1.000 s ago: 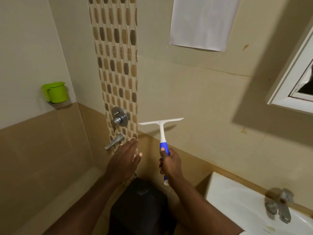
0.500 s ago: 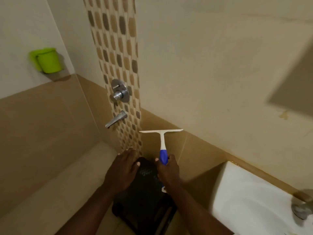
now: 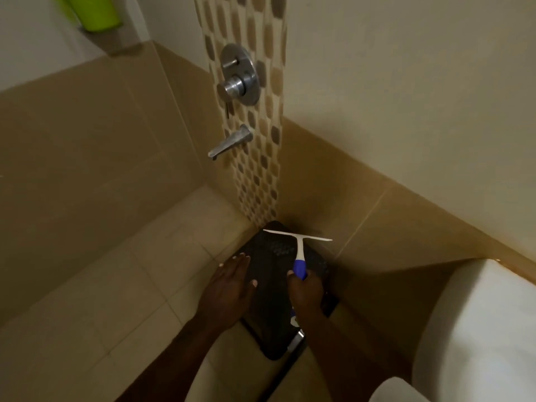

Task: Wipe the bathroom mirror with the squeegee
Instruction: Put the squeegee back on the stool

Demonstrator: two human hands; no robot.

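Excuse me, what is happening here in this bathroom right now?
A person holds a squeegee by its blue handle in the right hand, blade up, above a dark stool in the corner. The left hand is open beside it. No mirror is in view, so no wiping is happening.

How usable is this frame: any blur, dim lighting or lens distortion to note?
Head view: dim, warm light; green cup at the top edge smeared by motion; squeegee in the right hand fairly sharp; wide-angle bending of the wall lines; sink rim brightest, not blown out.
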